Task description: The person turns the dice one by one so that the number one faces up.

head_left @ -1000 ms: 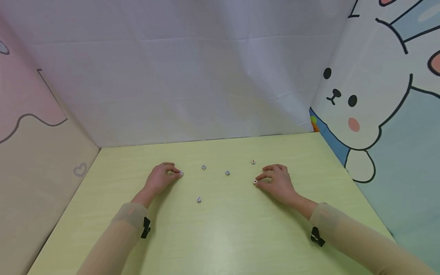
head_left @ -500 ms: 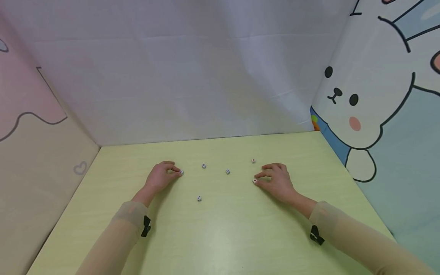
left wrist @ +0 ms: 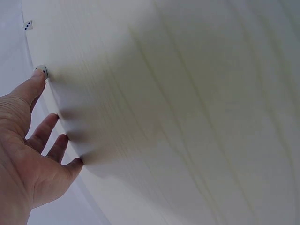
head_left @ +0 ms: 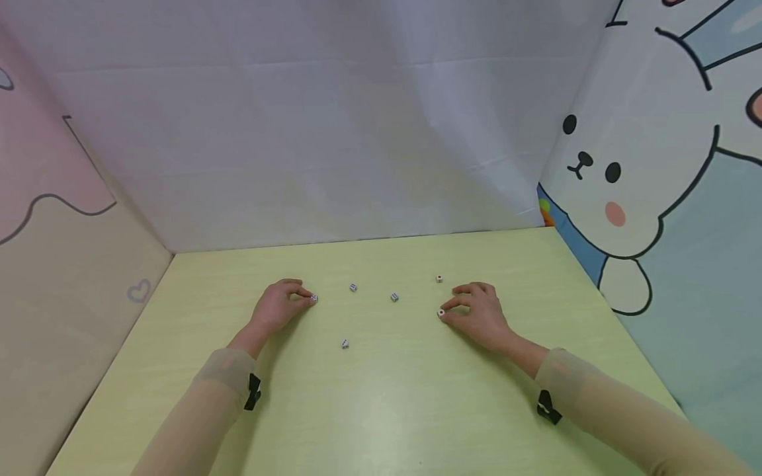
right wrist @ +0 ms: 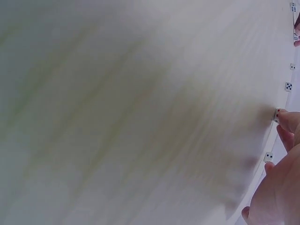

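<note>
At the left of the dice group, my left hand (head_left: pixel 278 307) pinches a small white die (head_left: pixel 314 299) between thumb and forefinger, right at the tabletop. In the left wrist view its thumb covers part of that die (left wrist: pixel 43 71), and the other fingers are spread with tips at the table. My right hand (head_left: pixel 479 317) pinches another white die (head_left: pixel 441 313), whose red and dark pips show in the right wrist view. A die with a red pip (head_left: pixel 439 279) lies just beyond the right hand's fingers.
Between the hands lie two dice, one left of middle (head_left: pixel 353 287) and one farther right (head_left: pixel 394 297). A further die (head_left: pixel 344 344) sits nearer the front. The pale yellow table (head_left: pixel 381 410) meets a white cloth backdrop (head_left: pixel 333 145) and printed side panels.
Both hands keep their places on the dice. The head view has shifted very slightly since the first frame, and the loose dice lie as before.
</note>
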Demonstrator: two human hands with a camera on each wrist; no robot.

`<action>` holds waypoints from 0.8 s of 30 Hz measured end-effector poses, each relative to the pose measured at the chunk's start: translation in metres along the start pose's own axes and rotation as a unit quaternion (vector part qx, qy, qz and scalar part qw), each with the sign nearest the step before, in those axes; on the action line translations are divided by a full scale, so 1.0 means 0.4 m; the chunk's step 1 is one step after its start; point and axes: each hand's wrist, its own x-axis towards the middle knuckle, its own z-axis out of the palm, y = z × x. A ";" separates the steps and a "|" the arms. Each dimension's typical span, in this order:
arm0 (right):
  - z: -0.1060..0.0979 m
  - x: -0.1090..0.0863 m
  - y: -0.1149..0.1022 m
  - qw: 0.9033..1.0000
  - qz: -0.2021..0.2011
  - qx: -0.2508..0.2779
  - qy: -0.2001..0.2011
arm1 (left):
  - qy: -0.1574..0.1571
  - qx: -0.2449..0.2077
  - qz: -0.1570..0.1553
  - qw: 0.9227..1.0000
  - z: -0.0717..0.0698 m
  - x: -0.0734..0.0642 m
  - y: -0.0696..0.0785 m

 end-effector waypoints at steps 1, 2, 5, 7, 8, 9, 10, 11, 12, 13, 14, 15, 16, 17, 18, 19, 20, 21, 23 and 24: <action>0.000 0.000 0.000 1.000 -0.001 0.000 0.001 | 0.000 0.002 0.001 1.000 0.000 0.000 0.001; 0.001 0.000 0.001 1.000 -0.002 0.000 0.002 | 0.000 0.002 0.001 1.000 0.000 0.000 0.000; 0.001 0.000 0.002 1.000 -0.006 0.000 0.003 | 0.003 0.007 0.004 1.000 0.001 0.001 -0.002; -0.001 0.000 0.002 1.000 -0.006 0.001 0.002 | 0.004 0.011 0.007 1.000 0.001 0.003 -0.004; -0.003 0.001 0.002 1.000 -0.002 0.003 0.001 | 0.005 0.011 0.007 1.000 0.002 0.004 -0.006; -0.006 0.002 0.003 1.000 0.002 0.004 0.001 | 0.005 0.012 0.007 1.000 0.002 0.005 -0.007; -0.010 0.004 0.004 1.000 0.007 0.004 0.001 | 0.005 0.012 0.007 1.000 0.002 0.005 -0.009; -0.016 0.007 0.005 1.000 0.013 0.005 0.001 | 0.005 0.013 0.007 1.000 0.002 0.006 -0.010; -0.022 0.011 0.006 1.000 0.017 0.004 0.003 | 0.006 0.013 0.007 1.000 0.002 0.006 -0.010; -0.029 0.015 0.008 1.000 0.020 0.004 0.006 | 0.006 0.013 0.007 1.000 0.002 0.006 -0.010; -0.038 0.020 0.009 1.000 0.022 0.003 0.009 | 0.006 0.013 0.007 1.000 0.002 0.007 -0.011; -0.046 0.026 0.011 1.000 0.023 0.002 0.013 | 0.006 0.013 0.007 1.000 0.002 0.007 -0.011; -0.056 0.032 0.012 1.000 0.023 0.002 0.017 | 0.006 0.014 0.008 1.000 0.002 0.007 -0.010; -0.066 0.039 0.012 1.000 0.022 0.002 0.021 | 0.006 0.014 0.008 1.000 0.002 0.007 -0.010; -0.075 0.045 0.012 0.999 0.022 0.001 0.025 | 0.006 0.014 0.007 1.000 0.002 0.006 -0.009; -0.084 0.052 0.012 0.999 0.022 0.000 0.029 | 0.006 0.014 0.007 1.000 0.002 0.006 -0.009; -0.092 0.059 0.012 0.999 0.024 -0.001 0.032 | 0.006 0.015 0.007 1.000 0.002 0.006 -0.009; -0.100 0.066 0.012 0.999 0.025 -0.002 0.035 | 0.006 0.014 0.007 1.000 0.002 0.005 -0.008; -0.112 0.080 0.011 0.999 0.022 -0.007 0.041 | 0.005 0.014 0.006 1.000 0.003 0.004 -0.008; -0.117 0.087 0.012 0.999 0.021 -0.011 0.044 | 0.005 0.013 0.005 1.000 0.004 0.004 -0.008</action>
